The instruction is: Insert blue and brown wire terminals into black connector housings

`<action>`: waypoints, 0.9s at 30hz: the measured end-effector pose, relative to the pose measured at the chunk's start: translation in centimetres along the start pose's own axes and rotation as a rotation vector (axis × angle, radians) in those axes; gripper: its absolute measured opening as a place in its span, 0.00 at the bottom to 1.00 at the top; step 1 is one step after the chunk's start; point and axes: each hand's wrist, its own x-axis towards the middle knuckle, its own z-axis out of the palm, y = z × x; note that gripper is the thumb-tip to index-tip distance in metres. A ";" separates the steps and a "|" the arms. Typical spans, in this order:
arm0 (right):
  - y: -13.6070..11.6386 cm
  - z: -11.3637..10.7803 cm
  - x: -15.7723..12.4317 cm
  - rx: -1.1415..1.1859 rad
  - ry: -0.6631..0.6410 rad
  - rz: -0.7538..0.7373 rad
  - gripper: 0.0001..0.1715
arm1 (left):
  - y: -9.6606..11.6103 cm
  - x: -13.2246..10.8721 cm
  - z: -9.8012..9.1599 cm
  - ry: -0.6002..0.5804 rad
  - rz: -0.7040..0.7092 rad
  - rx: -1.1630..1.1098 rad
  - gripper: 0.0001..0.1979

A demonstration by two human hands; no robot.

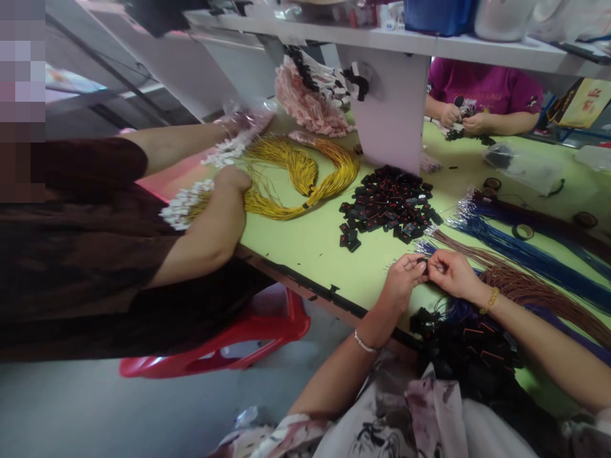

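Observation:
My left hand (403, 278) and my right hand (451, 272) meet over the table's front edge, fingers pinched together. Between them is a small black connector housing (422, 262), mostly covered by my fingertips; the left fingers close on it. The right fingertips are pinched at its side, and what they grip is too small to make out. Just beyond lies a heap of black connector housings (389, 203). Brown wires (513, 280) with metal ends run beside my right hand. Below my hands, a pile of black housings with wires (470, 337) sits close to my body.
Blue wires (529, 248) and rolls of black tape (522, 231) lie at right. To the left, a co-worker's arm (205, 235) reaches over yellow wires (300, 165). A red stool (267, 327) stands below. Another person (482, 95) works opposite, beneath a shelf (382, 39).

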 end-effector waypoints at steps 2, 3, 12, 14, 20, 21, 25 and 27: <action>0.1 -0.2 0.1 0.018 -0.022 -0.002 0.08 | 0.2 0.1 -0.1 -0.001 0.001 -0.006 0.19; 0.2 -0.3 0.1 0.024 -0.038 -0.003 0.07 | 0.3 0.1 -0.1 -0.004 -0.005 -0.006 0.19; 0.0 0.3 -0.6 -0.038 -0.089 0.020 0.09 | -0.1 -0.2 -0.4 0.014 -0.001 0.057 0.19; 0.5 -0.7 -0.2 -0.041 -0.116 0.026 0.10 | 0.3 -0.3 -0.5 -0.001 -0.023 0.081 0.18; 4.2 -3.2 2.6 -0.460 -0.076 0.222 0.09 | 1.0 0.0 -0.7 -0.050 -0.058 0.129 0.17; 4.6 -3.1 3.0 -0.518 -0.100 0.238 0.09 | 1.0 0.0 -0.6 -0.058 -0.063 0.132 0.17; 4.9 -2.1 3.3 -0.658 -0.152 0.241 0.10 | 1.0 0.0 -0.5 -0.064 -0.074 0.138 0.16; 4.6 -1.9 3.2 -0.682 -0.167 0.212 0.10 | 1.0 0.0 -0.5 -0.058 -0.076 0.138 0.17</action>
